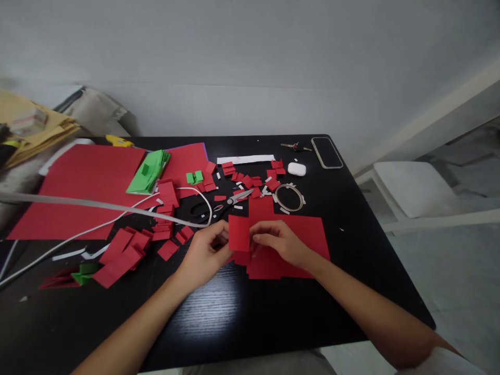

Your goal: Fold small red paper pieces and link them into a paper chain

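Observation:
My left hand (207,252) pinches a small folded piece of red paper (239,233) by its left side, holding it raised above the table. My right hand (283,242) is at the paper's right edge, thumb and fingers curled in close together; what lies between its fingertips is hard to make out. Beneath my right hand lies a larger cross-shaped red sheet (308,242), flat on the black table. Just beyond the hands rest scissors (240,197), blades partly apart, and a roll of tape (289,198) with short white strips stuck around its rim.
Folded red pieces (125,252) and a green paper stack (148,172) lie leftward, near large red sheets (86,182). A white cable (117,202) crosses the left side. A white case (297,169), keys (297,147) and a phone (327,152) sit at the back right.

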Motion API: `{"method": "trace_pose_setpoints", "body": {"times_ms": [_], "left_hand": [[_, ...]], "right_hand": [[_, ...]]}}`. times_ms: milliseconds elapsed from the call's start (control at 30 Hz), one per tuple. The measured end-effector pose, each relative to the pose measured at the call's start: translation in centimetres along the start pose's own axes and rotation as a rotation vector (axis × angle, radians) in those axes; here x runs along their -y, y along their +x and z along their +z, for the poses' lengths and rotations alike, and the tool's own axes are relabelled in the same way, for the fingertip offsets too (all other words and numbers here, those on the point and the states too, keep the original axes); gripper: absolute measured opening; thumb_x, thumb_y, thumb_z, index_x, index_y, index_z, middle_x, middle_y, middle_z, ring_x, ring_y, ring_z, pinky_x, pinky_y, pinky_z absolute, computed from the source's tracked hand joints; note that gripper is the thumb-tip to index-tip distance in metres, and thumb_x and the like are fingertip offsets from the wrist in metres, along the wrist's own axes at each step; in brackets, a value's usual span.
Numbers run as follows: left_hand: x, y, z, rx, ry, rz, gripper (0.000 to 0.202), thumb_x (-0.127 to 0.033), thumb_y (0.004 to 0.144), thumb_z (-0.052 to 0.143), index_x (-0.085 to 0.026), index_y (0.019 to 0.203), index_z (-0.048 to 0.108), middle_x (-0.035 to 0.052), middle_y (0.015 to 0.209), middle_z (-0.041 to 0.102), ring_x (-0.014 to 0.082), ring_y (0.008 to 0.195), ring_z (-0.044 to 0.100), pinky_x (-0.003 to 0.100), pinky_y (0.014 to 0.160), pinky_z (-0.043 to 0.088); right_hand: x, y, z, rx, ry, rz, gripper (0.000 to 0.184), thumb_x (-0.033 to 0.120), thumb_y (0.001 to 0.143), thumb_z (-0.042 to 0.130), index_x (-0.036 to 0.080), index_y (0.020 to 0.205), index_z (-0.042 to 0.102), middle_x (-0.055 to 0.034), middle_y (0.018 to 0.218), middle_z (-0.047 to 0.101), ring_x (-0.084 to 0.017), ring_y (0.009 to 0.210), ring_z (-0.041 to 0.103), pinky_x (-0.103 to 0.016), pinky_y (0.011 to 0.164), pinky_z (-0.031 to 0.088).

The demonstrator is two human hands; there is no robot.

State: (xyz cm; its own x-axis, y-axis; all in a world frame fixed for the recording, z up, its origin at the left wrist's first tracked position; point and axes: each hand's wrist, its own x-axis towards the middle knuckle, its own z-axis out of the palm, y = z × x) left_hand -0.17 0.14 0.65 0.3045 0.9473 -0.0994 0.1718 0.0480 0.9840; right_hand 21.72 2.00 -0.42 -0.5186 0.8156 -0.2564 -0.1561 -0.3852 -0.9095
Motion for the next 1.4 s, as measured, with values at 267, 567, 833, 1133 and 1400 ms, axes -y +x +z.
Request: {"method": "trace_pose_setpoints", "body": {"times_ms": [267, 567, 833, 1133, 1400], "left_hand": [[-0.1, 0.0, 0.8, -0.098, -0.129, -0.028, 0.025, -0.029, 0.091, 0.071, -0.020, 0.110, 0.058, -0.0051, 0.074, 0.064, 0.0109, 0.066, 0.058, 0.022, 0.066, 0.047], [-0.2, -0.5, 1.5, -0.226, -0.093, 0.118, 0.019, -0.024, 0.093, 0.070, -0.022, 0.094, 0.052, -0.0068, 0.071, 0.060, 0.0082, 0.061, 0.055, 0.019, 0.060, 0.046], [-0.6, -0.7, 1.1, -0.225, 0.075, 0.268, 0.012, -0.015, 0.088, 0.076, -0.020, 0.099, 0.074, -0.0009, 0.082, 0.073, 0.0101, 0.070, 0.066, 0.020, 0.067, 0.056], [-0.4, -0.9, 1.0, -0.234, 0.151, 0.384, 0.021, -0.011, 0.086, 0.080, -0.021, 0.104, 0.077, 0.0005, 0.090, 0.074, 0.0120, 0.081, 0.069, 0.024, 0.078, 0.058], [-0.8, -0.7, 1.0, -0.270, 0.244, 0.435, 0.021, -0.009, 0.086, 0.080, -0.021, 0.103, 0.078, 0.0002, 0.091, 0.078, 0.0114, 0.082, 0.073, 0.022, 0.078, 0.059]], "right_hand": [[-0.1, -0.4, 1.0, -0.151, -0.155, -0.087, 0.020, 0.033, 0.082, 0.081, 0.019, 0.093, 0.071, -0.0018, 0.087, 0.071, -0.016, 0.074, 0.069, -0.030, 0.072, 0.057], [-0.1, -1.0, 1.6, -0.271, -0.327, -0.363, 0.015, 0.024, 0.087, 0.078, 0.023, 0.090, 0.063, 0.0005, 0.086, 0.071, -0.015, 0.077, 0.070, -0.027, 0.073, 0.058], [0.0, -1.2, 1.6, -0.280, -0.401, -0.448, 0.016, 0.021, 0.084, 0.083, 0.023, 0.099, 0.078, -0.0027, 0.096, 0.082, -0.017, 0.084, 0.077, -0.028, 0.076, 0.063], [0.7, -1.5, 1.8, -0.307, -0.510, -0.635, 0.018, 0.014, 0.085, 0.084, 0.024, 0.100, 0.081, -0.0032, 0.095, 0.081, -0.017, 0.084, 0.075, -0.029, 0.076, 0.063], [0.6, -1.5, 1.8, -0.329, -0.547, -0.678, 0.021, 0.011, 0.084, 0.085, 0.024, 0.101, 0.082, -0.0031, 0.094, 0.081, -0.016, 0.082, 0.075, -0.029, 0.075, 0.063]]}}
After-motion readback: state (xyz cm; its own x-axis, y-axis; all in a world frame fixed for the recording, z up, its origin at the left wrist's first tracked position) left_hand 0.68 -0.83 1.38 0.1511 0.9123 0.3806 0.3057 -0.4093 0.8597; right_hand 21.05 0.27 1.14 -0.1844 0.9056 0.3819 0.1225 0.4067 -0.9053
